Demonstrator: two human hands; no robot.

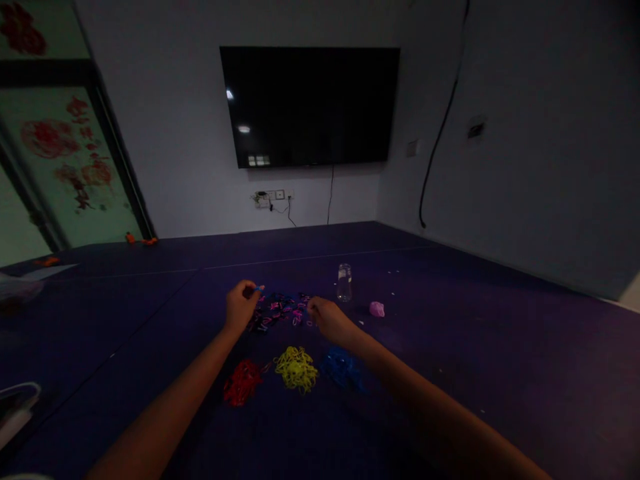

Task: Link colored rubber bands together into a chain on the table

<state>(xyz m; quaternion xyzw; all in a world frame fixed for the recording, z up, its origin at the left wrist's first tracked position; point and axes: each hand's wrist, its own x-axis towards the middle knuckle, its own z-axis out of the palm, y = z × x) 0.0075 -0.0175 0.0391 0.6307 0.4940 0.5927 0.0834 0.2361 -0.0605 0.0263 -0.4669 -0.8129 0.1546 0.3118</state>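
My left hand [240, 308] is closed in a pinch at the left side of a mixed heap of small pink, blue and dark bands [280, 308]. A small blue rubber band [259, 288] shows at its fingertips. At the heap's right edge, my right hand [327, 316] has its fingers pressed together, and whatever they hold is hidden. Closer to me lie a red pile of rubber bands [243, 383], a yellow pile [296, 369] and a blue pile [343, 368], the last beside my right forearm.
A clear bottle [344, 283] stands beyond my right hand, with a pink crumpled lump [377, 309] to its right. White scraps dot the dark floor mat [450, 320]. Orange objects [149, 241] lie by the door. A television [315, 107] hangs on the far wall.
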